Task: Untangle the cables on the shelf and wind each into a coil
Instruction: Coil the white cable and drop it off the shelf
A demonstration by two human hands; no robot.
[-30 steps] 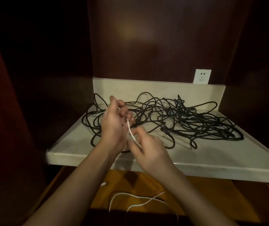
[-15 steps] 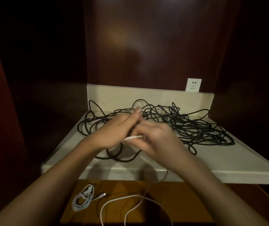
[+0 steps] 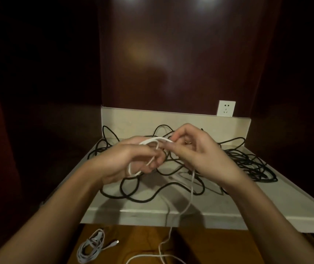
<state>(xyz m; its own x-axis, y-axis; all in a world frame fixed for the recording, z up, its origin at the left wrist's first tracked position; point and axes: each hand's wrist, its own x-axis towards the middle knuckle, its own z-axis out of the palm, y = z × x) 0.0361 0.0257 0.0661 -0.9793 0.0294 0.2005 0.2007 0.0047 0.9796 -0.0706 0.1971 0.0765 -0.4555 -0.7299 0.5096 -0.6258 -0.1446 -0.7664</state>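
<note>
The white cable (image 3: pixel 192 189) is held up in both hands just above the front half of the shelf (image 3: pixel 228 212), with a few small loops gathered in the left hand (image 3: pixel 133 161) and a strand arching across to the right hand (image 3: pixel 196 149). The left hand's fingers are curled around the loops; the right hand pinches the strand between thumb and fingertips, close beside the left. From under the right hand the rest of the white cable drops past the shelf's front edge and trails onto the wooden surface (image 3: pixel 200 242) below, where it curves out of sight at the bottom.

Behind and under the hands, the black cables (image 3: pixel 247 164) lie in a loose tangle (no single one can be followed through it) spread across the shelf from its left rear corner to the right side. A coiled white cable (image 3: pixel 91 246) rests on the wooden surface at lower left, its plug end sticking out to the right. A white wall socket (image 3: pixel 226 108) sits above the shelf's back lip.
</note>
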